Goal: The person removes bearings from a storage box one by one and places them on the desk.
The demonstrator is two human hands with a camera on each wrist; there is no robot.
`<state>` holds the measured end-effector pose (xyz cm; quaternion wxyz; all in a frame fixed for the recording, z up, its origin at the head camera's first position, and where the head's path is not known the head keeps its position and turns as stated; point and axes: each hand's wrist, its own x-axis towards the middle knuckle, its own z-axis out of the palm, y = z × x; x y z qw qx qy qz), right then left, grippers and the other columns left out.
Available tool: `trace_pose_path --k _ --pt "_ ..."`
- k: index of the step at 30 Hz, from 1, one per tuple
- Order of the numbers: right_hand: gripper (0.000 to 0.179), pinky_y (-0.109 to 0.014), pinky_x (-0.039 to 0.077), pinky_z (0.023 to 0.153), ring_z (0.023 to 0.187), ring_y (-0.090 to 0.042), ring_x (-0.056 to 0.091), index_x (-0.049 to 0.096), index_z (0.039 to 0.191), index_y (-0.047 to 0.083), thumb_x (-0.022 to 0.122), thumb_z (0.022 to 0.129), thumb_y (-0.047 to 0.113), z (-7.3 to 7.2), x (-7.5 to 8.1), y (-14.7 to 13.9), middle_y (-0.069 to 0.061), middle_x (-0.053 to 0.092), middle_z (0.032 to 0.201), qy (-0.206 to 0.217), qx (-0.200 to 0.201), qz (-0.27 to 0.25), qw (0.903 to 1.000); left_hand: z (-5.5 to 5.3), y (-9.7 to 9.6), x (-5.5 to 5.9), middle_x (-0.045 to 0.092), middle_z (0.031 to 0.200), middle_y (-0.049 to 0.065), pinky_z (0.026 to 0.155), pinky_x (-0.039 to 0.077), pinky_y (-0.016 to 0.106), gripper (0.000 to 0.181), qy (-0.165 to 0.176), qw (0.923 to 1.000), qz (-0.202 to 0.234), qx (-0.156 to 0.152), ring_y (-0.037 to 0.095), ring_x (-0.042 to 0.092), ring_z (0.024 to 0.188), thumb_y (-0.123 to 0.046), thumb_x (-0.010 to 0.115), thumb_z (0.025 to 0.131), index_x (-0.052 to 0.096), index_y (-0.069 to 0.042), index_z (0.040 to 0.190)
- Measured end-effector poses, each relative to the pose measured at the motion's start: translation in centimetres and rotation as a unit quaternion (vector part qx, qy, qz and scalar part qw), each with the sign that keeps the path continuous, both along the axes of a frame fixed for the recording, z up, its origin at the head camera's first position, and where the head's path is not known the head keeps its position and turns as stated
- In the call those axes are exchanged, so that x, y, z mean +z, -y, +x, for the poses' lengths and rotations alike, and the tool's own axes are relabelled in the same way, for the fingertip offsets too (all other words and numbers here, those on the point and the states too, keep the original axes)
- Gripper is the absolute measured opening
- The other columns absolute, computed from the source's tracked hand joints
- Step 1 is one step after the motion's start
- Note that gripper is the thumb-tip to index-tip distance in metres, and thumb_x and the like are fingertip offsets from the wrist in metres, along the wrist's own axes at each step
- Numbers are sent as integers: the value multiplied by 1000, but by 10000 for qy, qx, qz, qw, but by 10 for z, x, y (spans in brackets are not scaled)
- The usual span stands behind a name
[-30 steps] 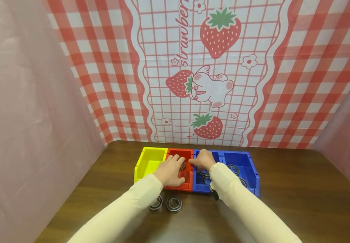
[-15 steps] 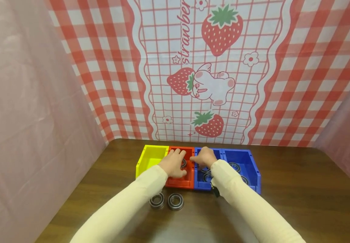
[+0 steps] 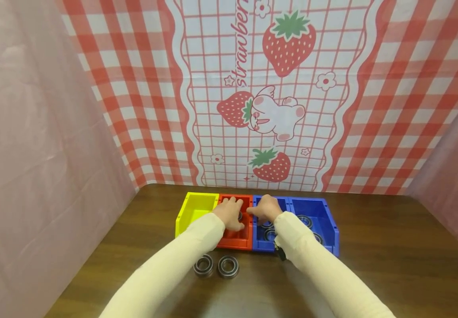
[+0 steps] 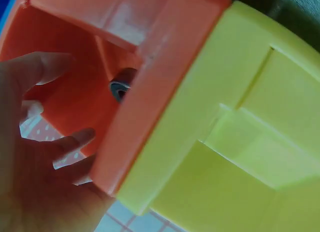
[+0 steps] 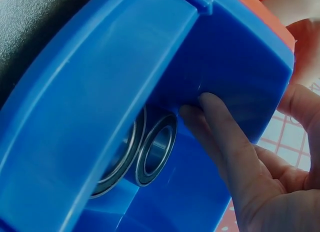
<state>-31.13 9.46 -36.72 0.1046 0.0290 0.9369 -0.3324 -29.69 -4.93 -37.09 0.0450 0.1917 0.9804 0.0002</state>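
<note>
Red plastic bin walls pen in a ball bearing near the spread, unladen left grip; the right grip, two fingers extended, holds nothing, perhaps steadying the adjoining blue bin around two bearings.

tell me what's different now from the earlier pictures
The left hand has moved forward and slightly right over the red bin, so the left sleeve covers less of the left bearing on the table. No grasp or release shows. The right hand stays at the neighbouring blue bin; both table bearings stay put.
</note>
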Motion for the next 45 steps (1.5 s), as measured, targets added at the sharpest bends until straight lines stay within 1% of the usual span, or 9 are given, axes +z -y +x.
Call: trace_pose_path --k 4,6,10,16,23,30,33,39,45 --pt "30 -30 58 62 61 -22 72 56 61 8 71 82 24 -1 -1 0 -6 61 55 21 -46 -133 9999 -2 -3 -2 55 129 12 95 52 39 71 -133 9995 -291 35 28 54 115 -42 73 79 47 -10 135" --pt "34 -30 58 62 61 -22 72 52 58 11 72 82 25 -1 -2 0 -3 57 52 29 -63 -126 9999 -3 -4 -2 56 128 12 94 52 39 70 -121 9993 -345 78 28 54 114 -42 74 79 47 -10 135" --pt "42 -28 57 60 61 -23 72 45 52 14 72 83 27 0 -3 0 0 52 47 -4 -74 -75 9999 -3 -5 -4 56 127 13 95 52 40 69 55 9996 -202 198 28 55 113 -41 74 79 47 -10 135" --pt "40 -24 52 53 60 -22 72 48 53 13 72 82 27 1 -3 -2 -4 58 50 -102 4 -19 9999 -3 -8 -6 54 133 14 100 49 42 69 306 9988 57 365 30 54 120 -38 72 80 47 -11 138" --pt "42 -31 58 61 59 -24 71 44 49 13 72 80 21 2 -4 -2 -1 51 46 44 -114 -419 9990 -4 -10 -12 52 133 16 101 49 43 68 543 9972 130 492 30 55 118 -35 73 79 48 -10 137" --pt "46 -32 59 62 60 -24 71 42 46 14 73 79 22 1 -5 -3 0 49 44 -46 -142 -352 9993 -10 -12 -17 52 129 15 91 54 41 70 399 9983 -109 413 29 54 113 -31 76 74 50 -13 137" --pt "46 -31 58 62 60 -24 71 43 46 14 73 80 22 1 -5 -4 -1 50 44 -41 -120 -366 9992 -10 -12 -19 51 128 15 89 55 40 70 404 9981 -128 438 29 54 113 -29 77 73 51 -15 137" --pt "45 -33 59 63 64 -27 72 39 48 15 72 79 19 2 -3 -5 3 42 42 28 -95 -472 9988 -9 -14 -18 53 125 15 89 54 40 69 385 9983 -100 419 30 54 111 -25 78 71 54 -16 135" --pt "44 -33 59 61 59 -25 71 39 49 14 72 78 17 1 -3 -5 3 41 42 110 -138 -575 9982 -5 -13 -16 53 127 17 91 53 43 68 407 9979 87 489 33 54 111 -25 76 74 52 -16 136"
